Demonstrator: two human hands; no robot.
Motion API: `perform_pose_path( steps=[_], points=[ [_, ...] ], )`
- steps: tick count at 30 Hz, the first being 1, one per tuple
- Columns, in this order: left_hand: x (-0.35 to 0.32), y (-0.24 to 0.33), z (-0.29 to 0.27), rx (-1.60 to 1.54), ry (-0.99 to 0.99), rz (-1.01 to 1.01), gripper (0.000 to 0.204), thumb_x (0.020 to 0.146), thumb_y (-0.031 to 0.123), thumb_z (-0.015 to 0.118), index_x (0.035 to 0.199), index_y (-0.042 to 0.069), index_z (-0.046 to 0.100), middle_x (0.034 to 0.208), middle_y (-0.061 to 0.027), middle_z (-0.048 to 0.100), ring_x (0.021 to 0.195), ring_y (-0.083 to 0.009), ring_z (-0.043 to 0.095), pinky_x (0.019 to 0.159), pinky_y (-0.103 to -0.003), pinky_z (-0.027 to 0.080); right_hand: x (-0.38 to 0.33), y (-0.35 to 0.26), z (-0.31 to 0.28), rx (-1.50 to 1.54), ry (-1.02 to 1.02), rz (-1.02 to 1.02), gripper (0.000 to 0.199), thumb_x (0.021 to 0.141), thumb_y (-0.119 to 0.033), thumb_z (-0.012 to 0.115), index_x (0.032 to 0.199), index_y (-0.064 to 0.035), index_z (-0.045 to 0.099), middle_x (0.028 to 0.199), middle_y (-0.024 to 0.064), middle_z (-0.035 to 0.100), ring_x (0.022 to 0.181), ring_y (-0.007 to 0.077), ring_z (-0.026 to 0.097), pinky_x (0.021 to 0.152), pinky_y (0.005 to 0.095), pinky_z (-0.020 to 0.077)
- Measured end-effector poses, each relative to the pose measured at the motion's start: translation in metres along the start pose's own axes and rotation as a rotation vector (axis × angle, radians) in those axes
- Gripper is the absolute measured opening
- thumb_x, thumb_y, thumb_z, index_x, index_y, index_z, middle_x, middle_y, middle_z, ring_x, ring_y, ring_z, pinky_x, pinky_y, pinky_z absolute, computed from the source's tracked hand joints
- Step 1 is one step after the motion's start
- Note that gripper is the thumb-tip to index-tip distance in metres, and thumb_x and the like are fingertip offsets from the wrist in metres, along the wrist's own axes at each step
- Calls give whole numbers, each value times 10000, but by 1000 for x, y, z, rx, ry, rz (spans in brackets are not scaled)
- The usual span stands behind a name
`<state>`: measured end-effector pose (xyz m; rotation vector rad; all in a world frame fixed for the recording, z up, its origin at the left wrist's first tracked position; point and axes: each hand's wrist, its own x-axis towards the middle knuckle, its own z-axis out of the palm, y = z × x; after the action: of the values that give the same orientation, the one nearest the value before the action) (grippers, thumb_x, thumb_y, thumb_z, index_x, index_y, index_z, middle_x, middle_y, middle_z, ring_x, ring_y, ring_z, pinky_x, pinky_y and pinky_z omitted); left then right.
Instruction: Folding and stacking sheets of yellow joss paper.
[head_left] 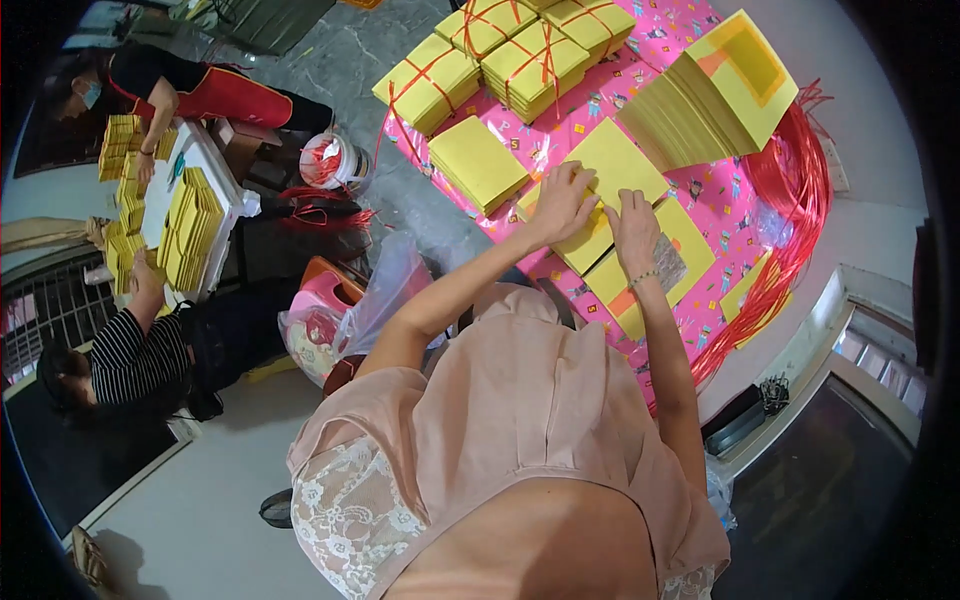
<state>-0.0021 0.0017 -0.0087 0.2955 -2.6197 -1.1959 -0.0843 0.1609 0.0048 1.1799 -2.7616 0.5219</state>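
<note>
Yellow paper sheets [615,160] lie on the table in front of me, both my hands over them. My left hand [562,207] rests on top with its fingers apart and bent at the tips. Close beside it, my right hand [632,232] presses its outstretched fingers on the paper; a beaded bracelet circles that wrist. Whether either thumb is under a sheet cannot be seen. Another yellow sheet with a silver patch [672,262] lies partly under my right wrist. To the left sits a loose yellow paper stack [478,165].
Several yellow bundles [530,65] tied with red string stand at the back of the pink patterned table [715,215]. A tall paper stack [690,110] leans at the right, near hanging red strings [790,190]. Two people handle yellow bundles at a white table [228,195]; a white bucket [335,162] stands nearby.
</note>
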Motion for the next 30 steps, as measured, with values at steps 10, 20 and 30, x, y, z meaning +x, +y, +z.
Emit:
perform_pose_path(
  steps=[10,20,30],
  points=[
    [18,14,27,-546,171,-556,709,869,309,716,1250,-141,322,840,-201,660,755,-320,686,702,-414,536,6,6,-11,-181,117,-227,155,878,-240,654,831,-118,570,781,52,539,753,221,577,677,373,431],
    [7,-41,-7,-627,424,-484,409,856,103,580,1202,-11,393,818,-147,631,631,-195,633,560,-338,511,-4,-51,-40,165,67,-137,373,881,-214,679,1209,-60,588,1073,110,592,954,284,595,798,397,462],
    [-38,-116,-121,-773,492,-754,423,899,93,585,1246,-28,375,804,-80,596,598,-153,591,522,-302,549,-61,-36,-26,295,-31,144,392,897,-119,626,1262,-12,529,1143,182,539,1057,360,564,892,442,480]
  ],
)
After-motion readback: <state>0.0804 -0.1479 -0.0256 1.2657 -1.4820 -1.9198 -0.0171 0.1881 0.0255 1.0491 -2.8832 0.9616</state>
